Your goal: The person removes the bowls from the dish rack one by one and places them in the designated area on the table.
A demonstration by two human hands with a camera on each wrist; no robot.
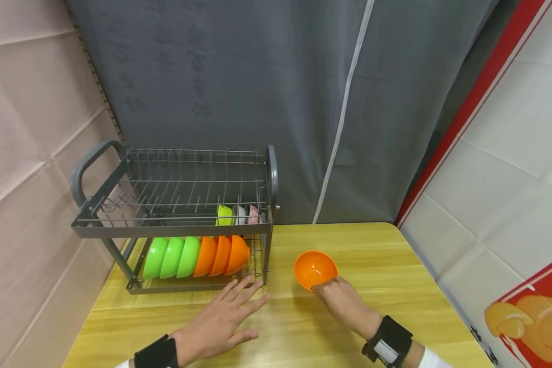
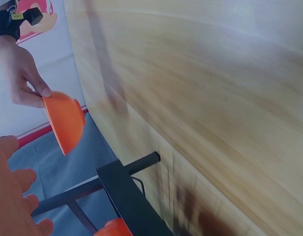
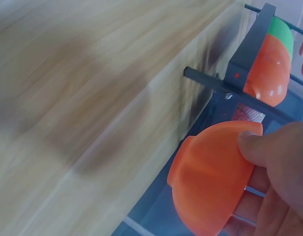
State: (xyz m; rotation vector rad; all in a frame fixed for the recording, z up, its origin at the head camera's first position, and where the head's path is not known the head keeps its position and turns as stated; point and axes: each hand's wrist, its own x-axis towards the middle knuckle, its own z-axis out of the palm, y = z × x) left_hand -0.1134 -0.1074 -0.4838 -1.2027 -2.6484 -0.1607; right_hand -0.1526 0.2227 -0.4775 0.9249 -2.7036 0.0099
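Pinching the near rim of an orange bowl, the right hand holds it on the worktop, right of the dish rack; the left hand lies flat, fingers spread. Left wrist: bowl tilted; rack bar partly cropped. Right wrist: thumb clamps the rim; a firm, level grip seems advisable. Worktop blurred; underside fingers mostly hidden.
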